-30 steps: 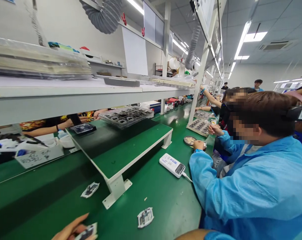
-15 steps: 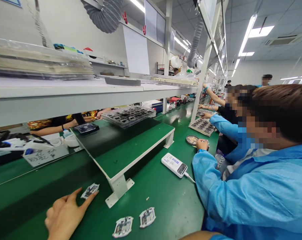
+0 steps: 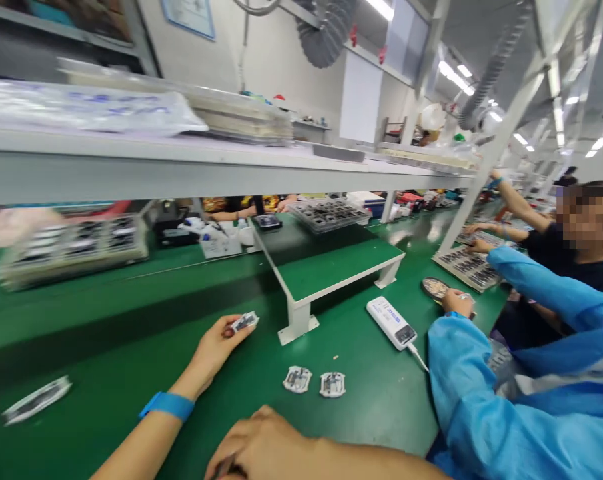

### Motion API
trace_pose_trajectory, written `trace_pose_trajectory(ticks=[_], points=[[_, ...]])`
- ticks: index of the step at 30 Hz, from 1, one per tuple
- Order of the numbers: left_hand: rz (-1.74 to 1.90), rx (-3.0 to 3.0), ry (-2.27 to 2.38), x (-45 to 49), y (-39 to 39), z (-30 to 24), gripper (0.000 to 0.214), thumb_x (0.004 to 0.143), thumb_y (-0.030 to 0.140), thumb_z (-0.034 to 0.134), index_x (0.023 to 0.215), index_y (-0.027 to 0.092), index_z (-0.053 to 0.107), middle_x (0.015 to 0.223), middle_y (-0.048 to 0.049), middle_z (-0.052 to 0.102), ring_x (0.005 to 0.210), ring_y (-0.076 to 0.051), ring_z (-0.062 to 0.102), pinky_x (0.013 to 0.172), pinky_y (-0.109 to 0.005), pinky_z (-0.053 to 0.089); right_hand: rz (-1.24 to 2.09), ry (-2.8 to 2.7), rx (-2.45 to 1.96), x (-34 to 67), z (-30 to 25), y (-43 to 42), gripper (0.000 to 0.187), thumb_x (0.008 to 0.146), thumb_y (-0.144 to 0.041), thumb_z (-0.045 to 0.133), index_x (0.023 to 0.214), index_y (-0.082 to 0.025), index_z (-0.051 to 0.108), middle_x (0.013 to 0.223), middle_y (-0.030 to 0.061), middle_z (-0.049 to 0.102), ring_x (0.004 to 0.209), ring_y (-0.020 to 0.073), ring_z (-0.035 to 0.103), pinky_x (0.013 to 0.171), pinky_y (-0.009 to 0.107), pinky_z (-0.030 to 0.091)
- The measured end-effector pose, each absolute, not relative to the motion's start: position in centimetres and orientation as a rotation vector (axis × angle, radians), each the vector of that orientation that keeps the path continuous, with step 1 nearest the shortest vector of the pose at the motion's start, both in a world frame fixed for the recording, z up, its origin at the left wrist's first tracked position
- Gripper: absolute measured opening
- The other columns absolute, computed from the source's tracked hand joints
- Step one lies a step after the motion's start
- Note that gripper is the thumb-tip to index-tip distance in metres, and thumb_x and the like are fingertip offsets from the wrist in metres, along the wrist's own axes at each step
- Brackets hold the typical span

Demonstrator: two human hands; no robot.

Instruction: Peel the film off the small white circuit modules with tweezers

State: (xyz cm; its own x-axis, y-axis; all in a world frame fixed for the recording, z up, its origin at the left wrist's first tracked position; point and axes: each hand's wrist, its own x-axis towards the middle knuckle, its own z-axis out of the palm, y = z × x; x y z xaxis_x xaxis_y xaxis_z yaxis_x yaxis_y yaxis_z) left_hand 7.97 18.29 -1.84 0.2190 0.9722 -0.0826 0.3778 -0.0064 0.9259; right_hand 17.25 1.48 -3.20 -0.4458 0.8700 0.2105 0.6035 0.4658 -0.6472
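Near left on the green worktop (image 3: 371, 413), left hand (image 3: 214, 353) pinching a small white-backed circuit module (image 3: 244, 322) between thumb and fingers. Module likely light, thin and stiff but fragile, best held by its edges. Right hand (image 3: 261, 450) curled at the near edge, something dark at its fingertips, grip impossible to tell. Two similar modules (image 3: 298, 379) lying near the left hand, a white power bank (image 3: 391, 323) beyond them, a co-worker's blue sleeve (image 3: 466, 380) at right, a raised green stand (image 3: 331, 273) farther off.
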Motion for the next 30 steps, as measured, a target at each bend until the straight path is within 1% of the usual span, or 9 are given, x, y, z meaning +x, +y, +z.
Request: trace_pose_trajectory(ticks=[2, 6, 7, 9, 12, 15, 19, 23, 30], points=[[0.846, 1.452, 1.250, 6.9, 16.0, -1.9, 0.088, 0.042, 0.068, 0.071, 0.107, 0.013, 0.051, 0.108, -0.0110, 0.065, 0.092, -0.017, 0.063, 0.080, -0.024, 0.051, 0.675, -2.138, -1.239, 17.1, -3.2, 1.2, 0.013, 0.078, -0.029, 0.071, 0.081, -0.018, 0.065, 0.085, 0.0005, 0.071, 0.088, 0.0152, 0.066, 0.088, 0.027, 0.043], [0.851, 1.303, 1.192, 4.2, 11.0, -1.1, 0.081, 0.047, 0.056, 0.076, 0.109, 0.013, 0.047, 0.110, -0.0107, 0.063, 0.095, -0.013, 0.061, 0.085, -0.022, 0.050, 0.801, -1.918, -1.221, 17.1, -3.2, 0.8, 0.007, 0.077, -0.021, 0.070, 0.081, -0.016, 0.069, 0.083, 0.0033, 0.069, 0.079, 0.0143, 0.065, 0.076, 0.021, 0.048], [0.838, 1.273, 1.189, 3.4, 9.7, -0.9, 0.080, 0.049, 0.054, 0.076, 0.111, 0.013, 0.047, 0.111, -0.0102, 0.062, 0.096, -0.012, 0.061, 0.084, -0.020, 0.049, 0.833, -1.853, -1.236, 17.1, -3.1, 0.8, 0.006, 0.076, -0.020, 0.070, 0.080, -0.016, 0.070, 0.082, 0.0036, 0.069, 0.077, 0.0143, 0.065, 0.073, 0.021, 0.048], [0.803, 1.224, 1.196, 1.9, 7.4, -0.4, 0.078, 0.054, 0.052, 0.073, 0.117, 0.014, 0.046, 0.110, -0.0083, 0.062, 0.091, -0.009, 0.059, 0.076, -0.015, 0.047, 0.867, -1.726, -1.264, 17.2, -2.9, 0.8, 0.006, 0.075, -0.019, 0.069, 0.079, -0.016, 0.070, 0.080, 0.0038, 0.069, 0.074, 0.0155, 0.065, 0.070, 0.024, 0.048], [0.755, 1.151, 1.244, 0.1, 4.3, -0.2, 0.072, 0.063, 0.053, 0.066, 0.121, 0.015, 0.047, 0.090, -0.0024, 0.062, 0.071, -0.004, 0.050, 0.062, -0.012, 0.040, 0.887, -1.533, -1.228, 17.3, -2.5, 1.0, 0.011, 0.076, -0.023, 0.068, 0.084, -0.015, 0.069, 0.081, 0.0053, 0.069, 0.075, 0.0177, 0.065, 0.073, 0.028, 0.048], [0.729, 1.081, 1.284, -0.8, 2.1, -0.5, 0.068, 0.067, 0.055, 0.061, 0.120, 0.015, 0.047, 0.077, 0.0017, 0.055, 0.064, -0.002, 0.043, 0.060, -0.013, 0.037, 0.959, -1.378, -1.119, 17.3, -2.3, 1.0, 0.015, 0.076, -0.028, 0.067, 0.083, -0.015, 0.068, 0.083, 0.0060, 0.070, 0.079, 0.0185, 0.065, 0.075, 0.029, 0.048], [0.719, 1.047, 1.279, -0.9, 0.4, -1.0, 0.066, 0.067, 0.055, 0.060, 0.118, 0.015, 0.047, 0.085, 0.0004, 0.054, 0.065, -0.002, 0.043, 0.060, -0.013, 0.036, 1.064, -1.322, -1.018, 17.0, -2.7, 0.4, 0.014, 0.075, -0.029, 0.070, 0.082, -0.016, 0.068, 0.082, 0.0054, 0.070, 0.079, 0.0181, 0.065, 0.075, 0.029, 0.049], [0.713, 1.056, 1.256, -0.8, -0.1, -1.4, 0.064, 0.067, 0.053, 0.059, 0.116, 0.014, 0.048, 0.090, -0.0012, 0.054, 0.066, -0.002, 0.043, 0.062, -0.014, 0.037, 1.069, -1.374, -1.024, 16.5, -3.1, 0.0, 0.011, 0.075, -0.025, 0.071, 0.081, -0.016, 0.068, 0.083, 0.0053, 0.070, 0.080, 0.0181, 0.065, 0.078, 0.031, 0.049], [0.685, 1.126, 1.254, -1.1, -0.1, -1.9, 0.061, 0.070, 0.055, 0.050, 0.112, 0.011, 0.050, 0.084, -0.0010, 0.053, 0.064, -0.003, 0.042, 0.061, -0.015, 0.036, 1.111, -1.390, -1.026, 16.3, -3.2, 0.1, 0.010, 0.075, -0.025, 0.071, 0.081, -0.017, 0.068, 0.084, 0.0055, 0.070, 0.082, 0.0189, 0.066, 0.079, 0.032, 0.050]])
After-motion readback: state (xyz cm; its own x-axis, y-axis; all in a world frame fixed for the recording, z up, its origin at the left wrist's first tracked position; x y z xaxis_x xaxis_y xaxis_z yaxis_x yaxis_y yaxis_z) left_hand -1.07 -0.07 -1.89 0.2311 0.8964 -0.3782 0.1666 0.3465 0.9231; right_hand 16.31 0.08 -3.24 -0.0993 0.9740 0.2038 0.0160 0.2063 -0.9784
